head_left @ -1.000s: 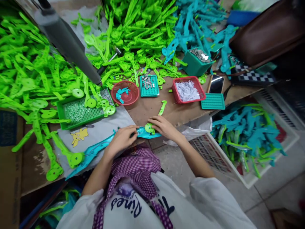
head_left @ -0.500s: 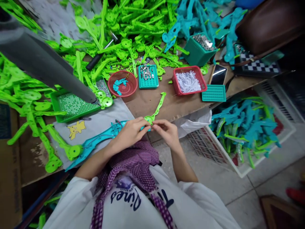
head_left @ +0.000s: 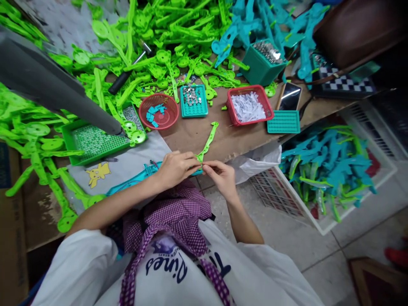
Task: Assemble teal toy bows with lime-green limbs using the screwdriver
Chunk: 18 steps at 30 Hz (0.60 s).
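Sprawling along the left of the table (head_left: 178,138) are loose lime-green parts (head_left: 36,129), in front of which a grey tool (head_left: 70,91) slants down, its tip in line with the far corner of a green tray (head_left: 72,158) of tiny pale pieces. Nearer you, a pale cloth (head_left: 140,155) with a yellow cartoon figure lies partly under a long blue piece (head_left: 135,180); your left forearm now hides its far-left end, which was in plain sight a second ago. Further right, your left hand (head_left: 178,168) is curled, its fingers appearing closed over the lower end of a slim green arm piece (head_left: 208,140), where it meets the blue one at the table's near edge. That end's disc showed clearly a second ago; your fingers now largely cover it, while the thin arm points up and away from you. Just right of it, your right hand (head_left: 223,176), earlier spread over the disc, now has thumb and forefinger nearly together there; whether they grip anything is too small to tell. With both hands' fingertips almost meeting, the work seems narrowed to that one spot. Beyond, a red basket (head_left: 270,109) holds white strips, and at far right a white crate (head_left: 360,199) is heaped with blue and green pieces.
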Tool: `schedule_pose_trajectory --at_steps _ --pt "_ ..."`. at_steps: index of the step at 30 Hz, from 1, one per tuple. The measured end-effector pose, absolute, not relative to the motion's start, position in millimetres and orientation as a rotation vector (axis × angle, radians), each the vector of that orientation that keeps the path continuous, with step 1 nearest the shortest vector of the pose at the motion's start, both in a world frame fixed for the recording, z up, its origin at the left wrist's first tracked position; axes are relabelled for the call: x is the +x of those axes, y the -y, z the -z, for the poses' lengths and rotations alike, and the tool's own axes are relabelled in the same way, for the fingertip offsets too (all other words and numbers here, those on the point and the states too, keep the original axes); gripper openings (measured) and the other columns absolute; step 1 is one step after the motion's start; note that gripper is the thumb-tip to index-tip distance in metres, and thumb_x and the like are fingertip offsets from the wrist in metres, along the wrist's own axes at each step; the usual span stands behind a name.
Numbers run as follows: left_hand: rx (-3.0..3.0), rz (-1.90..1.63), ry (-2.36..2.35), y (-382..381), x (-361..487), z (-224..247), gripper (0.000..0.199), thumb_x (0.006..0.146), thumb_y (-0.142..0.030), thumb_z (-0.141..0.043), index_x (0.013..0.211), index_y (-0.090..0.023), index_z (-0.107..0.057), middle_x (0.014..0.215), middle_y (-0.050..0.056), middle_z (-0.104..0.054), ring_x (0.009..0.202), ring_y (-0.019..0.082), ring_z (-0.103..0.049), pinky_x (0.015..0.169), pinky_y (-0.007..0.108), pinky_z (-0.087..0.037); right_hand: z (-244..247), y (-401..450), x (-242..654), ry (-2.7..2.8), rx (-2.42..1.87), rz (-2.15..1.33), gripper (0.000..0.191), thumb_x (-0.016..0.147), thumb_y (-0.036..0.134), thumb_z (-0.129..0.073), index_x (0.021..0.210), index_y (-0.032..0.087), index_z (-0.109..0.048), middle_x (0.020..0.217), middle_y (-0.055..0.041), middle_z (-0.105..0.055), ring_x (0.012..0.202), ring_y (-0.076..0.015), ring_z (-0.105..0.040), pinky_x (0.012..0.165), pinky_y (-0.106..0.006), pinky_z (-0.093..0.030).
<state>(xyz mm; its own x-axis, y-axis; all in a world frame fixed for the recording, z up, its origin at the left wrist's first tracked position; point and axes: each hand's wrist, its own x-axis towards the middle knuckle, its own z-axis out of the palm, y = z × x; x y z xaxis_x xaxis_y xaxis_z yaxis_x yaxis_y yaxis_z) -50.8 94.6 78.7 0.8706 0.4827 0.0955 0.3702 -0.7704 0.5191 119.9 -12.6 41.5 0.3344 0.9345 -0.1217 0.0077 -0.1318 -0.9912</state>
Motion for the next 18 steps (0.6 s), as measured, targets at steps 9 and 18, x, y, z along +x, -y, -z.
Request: schedule_pose_trajectory --at_steps 9,18 --pt "2.474 -0.317 -0.629 -106 -37 -84 0.019 0.099 -0.034 -0.058 0.099 -0.024 -0.075 0.101 0.000 -0.077 0.090 0.014 -0.068 0.081 0.032 -0.035 -38 8 125 0.932 -1.471 -0.930 0.023 0.079 0.046 -0.077 0.083 0.023 -0.076 0.079 -0.0019 -0.077 0.067 -0.0161 -0.070 0.067 -0.030 -0.060" --pt "2.404 -0.303 -0.679 -143 -4 -85 0.014 0.089 -0.032 -0.068 0.091 -0.023 -0.078 0.095 0.000 -0.077 0.088 0.017 -0.068 0.084 0.032 -0.037 -35 -26 151 0.971 -1.582 -0.784 0.026 0.078 0.047 -0.073 0.082 0.021 -0.074 0.077 -0.0015 -0.075 0.068 -0.0154 -0.066 0.068 -0.030 -0.056"
